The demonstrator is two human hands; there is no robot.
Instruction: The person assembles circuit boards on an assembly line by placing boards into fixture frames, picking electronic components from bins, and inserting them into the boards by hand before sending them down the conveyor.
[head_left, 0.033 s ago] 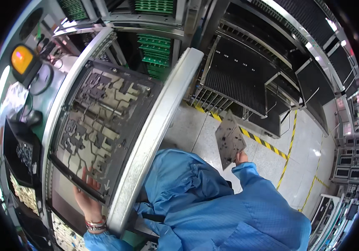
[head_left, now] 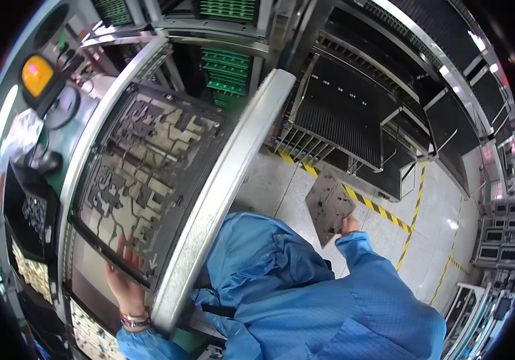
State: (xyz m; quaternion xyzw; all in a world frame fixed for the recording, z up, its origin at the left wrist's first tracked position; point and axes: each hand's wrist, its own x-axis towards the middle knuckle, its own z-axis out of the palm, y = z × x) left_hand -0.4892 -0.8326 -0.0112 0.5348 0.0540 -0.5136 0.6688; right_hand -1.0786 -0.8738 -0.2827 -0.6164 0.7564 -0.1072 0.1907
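A dark carrier plate with many irregular cut-outs point(head_left: 176, 162) lies tilted between two metal rails at the left. My left hand point(head_left: 126, 291) grips its near edge, at a black bar; the fingers reach past the bar and show partly through the openings, the rest being hidden. Out to the right, over the floor, my right hand point(head_left: 349, 225) pinches the corner of a thin grey-brown plate point(head_left: 329, 204) with small dark marks and holes. This plate hangs clear of everything but the hand.
A thick pale rail point(head_left: 224, 186) runs between the carrier and my body. Black slotted racks point(head_left: 341, 114) stand ahead on the right, behind yellow-black floor tape point(head_left: 383, 210). Green boards point(head_left: 226, 69) fill a far magazine. A black bin point(head_left: 32, 210) and an orange lamp point(head_left: 36, 75) are far left.
The thin plate in my right hand has turned slightly, showing more of its face. My left hand keeps its place on the carrier; the whole view has shifted a little.
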